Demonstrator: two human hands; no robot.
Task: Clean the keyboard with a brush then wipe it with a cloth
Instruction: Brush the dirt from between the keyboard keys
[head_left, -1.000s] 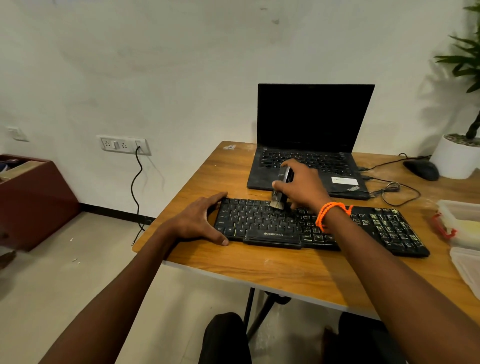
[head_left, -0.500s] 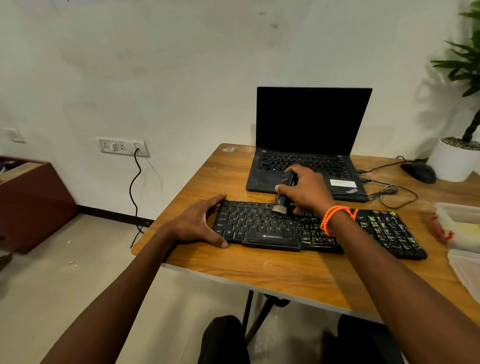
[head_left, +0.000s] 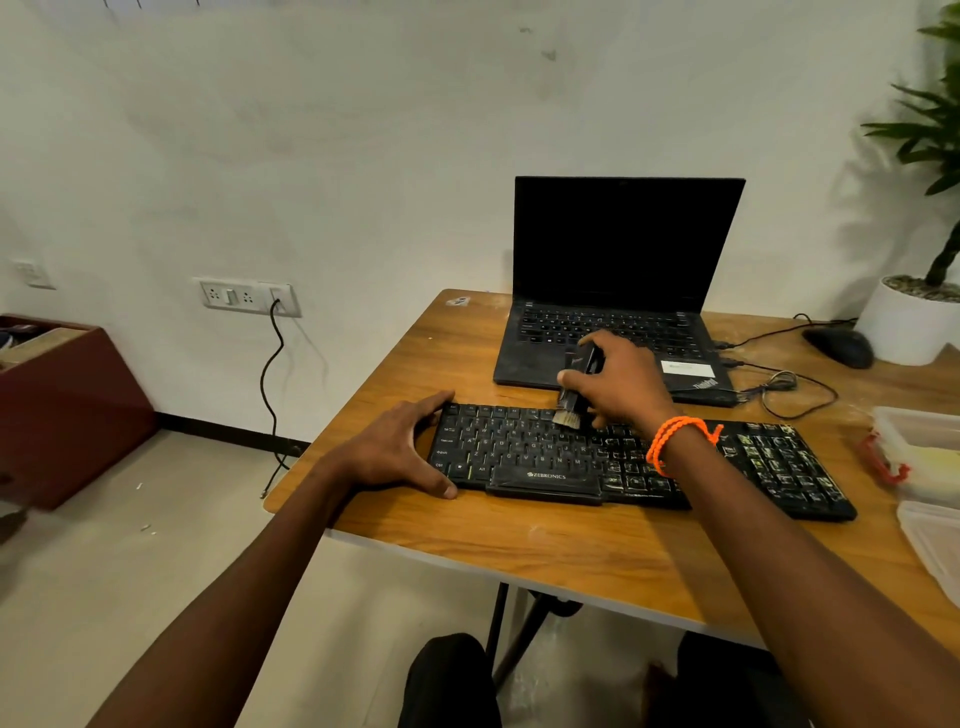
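Observation:
A black dusty keyboard (head_left: 530, 457) lies across the wooden table (head_left: 571, 540). My right hand (head_left: 623, 384) grips a small black brush (head_left: 571, 395) with pale bristles; the bristles touch the keyboard's top rows left of centre. My left hand (head_left: 400, 452) rests against the keyboard's left end, thumb along the near edge and fingers at the far corner. An orange cord bracelet circles my right wrist. No cloth is plainly visible.
An open black laptop (head_left: 618, 291) stands behind the keyboard. A mouse (head_left: 839, 347) and cables lie at the back right beside a white plant pot (head_left: 906, 327). Clear plastic containers (head_left: 919, 452) sit at the right edge. A brown box (head_left: 67, 405) stands on the floor at left.
The brush and my right hand have shifted slightly along the keyboard's top rows. My left hand stays at the keyboard's left end. The camera has tilted a little.

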